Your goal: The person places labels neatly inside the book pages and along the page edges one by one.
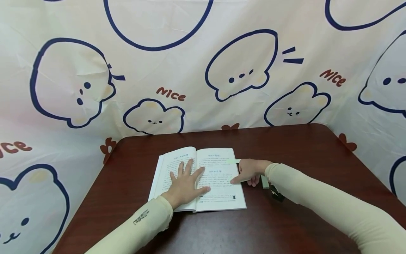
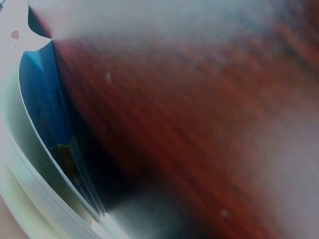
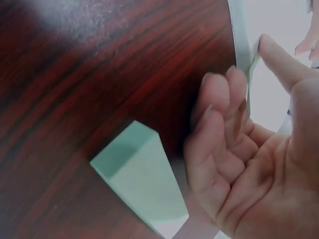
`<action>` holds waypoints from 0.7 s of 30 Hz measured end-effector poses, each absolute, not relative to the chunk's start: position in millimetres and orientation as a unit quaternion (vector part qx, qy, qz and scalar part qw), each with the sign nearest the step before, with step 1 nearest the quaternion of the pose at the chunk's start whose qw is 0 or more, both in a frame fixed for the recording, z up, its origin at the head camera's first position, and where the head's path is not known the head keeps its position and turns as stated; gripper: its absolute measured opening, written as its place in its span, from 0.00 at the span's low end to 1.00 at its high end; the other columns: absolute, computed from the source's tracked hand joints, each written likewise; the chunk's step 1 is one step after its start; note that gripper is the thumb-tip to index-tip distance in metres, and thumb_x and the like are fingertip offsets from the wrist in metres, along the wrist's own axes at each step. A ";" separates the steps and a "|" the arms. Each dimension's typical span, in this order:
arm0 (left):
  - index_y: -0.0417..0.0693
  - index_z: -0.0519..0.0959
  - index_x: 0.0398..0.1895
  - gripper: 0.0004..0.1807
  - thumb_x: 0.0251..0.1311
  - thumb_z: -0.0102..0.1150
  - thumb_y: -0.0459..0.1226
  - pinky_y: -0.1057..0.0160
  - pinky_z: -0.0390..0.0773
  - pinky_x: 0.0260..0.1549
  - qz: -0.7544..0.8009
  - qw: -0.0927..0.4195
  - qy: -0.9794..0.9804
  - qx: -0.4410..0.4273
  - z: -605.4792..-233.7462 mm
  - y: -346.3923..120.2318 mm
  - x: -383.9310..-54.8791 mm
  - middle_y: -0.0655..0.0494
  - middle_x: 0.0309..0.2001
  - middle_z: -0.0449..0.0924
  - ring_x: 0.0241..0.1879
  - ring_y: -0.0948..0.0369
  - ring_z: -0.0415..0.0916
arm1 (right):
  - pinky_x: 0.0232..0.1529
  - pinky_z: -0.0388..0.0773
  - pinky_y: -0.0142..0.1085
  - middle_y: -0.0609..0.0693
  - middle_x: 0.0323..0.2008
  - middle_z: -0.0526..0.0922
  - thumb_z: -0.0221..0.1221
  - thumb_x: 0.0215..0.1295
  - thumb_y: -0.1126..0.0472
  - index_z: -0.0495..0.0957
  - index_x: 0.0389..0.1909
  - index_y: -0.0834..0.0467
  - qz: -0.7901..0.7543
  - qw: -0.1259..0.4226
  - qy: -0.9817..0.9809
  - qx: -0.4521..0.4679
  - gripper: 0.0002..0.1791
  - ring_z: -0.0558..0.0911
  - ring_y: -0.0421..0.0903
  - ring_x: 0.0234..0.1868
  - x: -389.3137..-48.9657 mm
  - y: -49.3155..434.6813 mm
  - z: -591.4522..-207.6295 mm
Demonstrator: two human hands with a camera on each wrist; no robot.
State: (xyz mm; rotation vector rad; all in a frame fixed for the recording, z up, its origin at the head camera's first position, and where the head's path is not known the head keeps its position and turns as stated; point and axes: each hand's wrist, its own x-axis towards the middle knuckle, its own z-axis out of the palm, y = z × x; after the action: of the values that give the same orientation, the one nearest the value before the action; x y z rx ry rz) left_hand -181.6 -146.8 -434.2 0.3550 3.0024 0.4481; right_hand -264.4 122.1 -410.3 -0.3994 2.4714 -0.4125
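An open book [image 1: 219, 197] with printed pages lies on the table. My left hand [image 1: 184, 185] rests across its middle, fingers spread over both pages. At the book's right edge, my right hand [image 1: 250, 171] has its thumb on the right page and its other fingers curled at the page edge, gripping it there. A pale green sticky note [image 1: 232, 161] lies on that page near the hand and sticks out past the edge. Beside the right hand sits a light green pad block [image 3: 149, 184]. The left wrist view shows book pages [image 2: 30, 164] curving up at its left.
The dark red-brown wooden table [image 1: 215, 233] has rounded far corners. A cloth backdrop [image 1: 190, 67] with cartoon outlines stands behind and at both sides. A dark object [image 1: 277, 194] shows beneath the right sleeve.
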 end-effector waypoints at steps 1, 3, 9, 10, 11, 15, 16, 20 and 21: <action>0.64 0.63 0.77 0.43 0.61 0.54 0.68 0.17 0.46 0.62 0.146 0.042 0.982 0.116 -434.3 -147.1 -181.7 0.42 0.82 0.41 0.79 0.31 0.37 | 0.17 0.77 0.32 0.49 0.12 0.79 0.66 0.59 0.35 0.79 0.15 0.54 -0.158 0.295 0.931 -0.146 0.28 0.78 0.41 0.13 -264.4 121.6 -410.6; 0.64 0.63 0.77 0.44 0.61 0.54 0.69 0.17 0.46 0.62 0.144 0.041 0.982 0.117 -434.7 -147.2 -181.9 0.42 0.82 0.41 0.79 0.31 0.37 | 0.17 0.78 0.33 0.50 0.12 0.79 0.65 0.60 0.35 0.79 0.16 0.55 -0.166 0.292 0.931 -0.140 0.28 0.78 0.42 0.12 -264.3 120.8 -410.9; 0.63 0.63 0.77 0.43 0.61 0.54 0.68 0.16 0.47 0.62 0.143 0.038 0.982 0.118 -434.5 -147.2 -181.2 0.42 0.82 0.42 0.79 0.31 0.38 | 0.16 0.76 0.32 0.50 0.14 0.78 0.63 0.62 0.36 0.81 0.25 0.54 -0.181 0.288 0.932 -0.128 0.25 0.77 0.43 0.13 -261.2 117.8 -410.8; 0.63 0.63 0.77 0.43 0.61 0.54 0.68 0.16 0.47 0.62 0.144 0.037 0.982 0.118 -434.4 -147.3 -181.1 0.42 0.82 0.42 0.79 0.31 0.38 | 0.16 0.76 0.32 0.50 0.14 0.78 0.63 0.63 0.36 0.81 0.25 0.54 -0.183 0.289 0.931 -0.128 0.24 0.76 0.43 0.13 -261.0 117.7 -410.7; 0.63 0.63 0.77 0.43 0.61 0.54 0.68 0.16 0.47 0.62 0.144 0.036 0.982 0.117 -434.2 -147.5 -180.9 0.42 0.82 0.42 0.79 0.31 0.38 | 0.16 0.76 0.32 0.50 0.14 0.78 0.63 0.64 0.36 0.81 0.24 0.54 -0.185 0.287 0.931 -0.128 0.25 0.77 0.42 0.13 -260.6 117.9 -410.8; 0.63 0.64 0.77 0.43 0.61 0.54 0.68 0.16 0.47 0.62 0.144 0.035 0.982 0.117 -433.6 -148.1 -180.4 0.41 0.82 0.43 0.79 0.31 0.38 | 0.17 0.76 0.31 0.48 0.12 0.78 0.62 0.67 0.39 0.77 0.16 0.55 -0.191 0.286 0.929 -0.137 0.27 0.77 0.40 0.12 -260.9 121.7 -410.8; 0.63 0.64 0.77 0.43 0.61 0.55 0.68 0.16 0.47 0.62 0.145 0.034 0.982 0.117 -433.6 -148.1 -180.2 0.41 0.82 0.43 0.79 0.31 0.38 | 0.17 0.77 0.31 0.47 0.11 0.78 0.61 0.68 0.40 0.76 0.14 0.54 -0.194 0.288 0.927 -0.140 0.28 0.77 0.40 0.12 -261.2 123.1 -410.8; 0.63 0.64 0.76 0.43 0.61 0.55 0.68 0.16 0.47 0.62 0.147 0.033 0.981 0.118 -433.4 -148.1 -179.8 0.41 0.82 0.43 0.79 0.31 0.38 | 0.18 0.77 0.30 0.45 0.10 0.77 0.61 0.70 0.44 0.71 0.11 0.52 -0.215 0.301 0.915 -0.159 0.29 0.76 0.38 0.11 -263.1 129.2 -411.2; 0.63 0.64 0.76 0.43 0.61 0.55 0.68 0.16 0.47 0.62 0.147 0.032 0.982 0.118 -433.4 -148.2 -179.7 0.41 0.82 0.43 0.79 0.31 0.38 | 0.17 0.77 0.30 0.45 0.10 0.76 0.60 0.71 0.44 0.70 0.10 0.52 -0.222 0.303 0.912 -0.164 0.29 0.76 0.38 0.11 -263.4 130.4 -411.5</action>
State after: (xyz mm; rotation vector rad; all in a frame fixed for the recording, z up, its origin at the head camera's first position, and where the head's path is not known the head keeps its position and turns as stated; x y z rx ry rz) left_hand -179.7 -148.2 -433.4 0.3647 3.0217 0.4520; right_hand -263.4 130.4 -411.5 -0.4351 2.4168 -0.5876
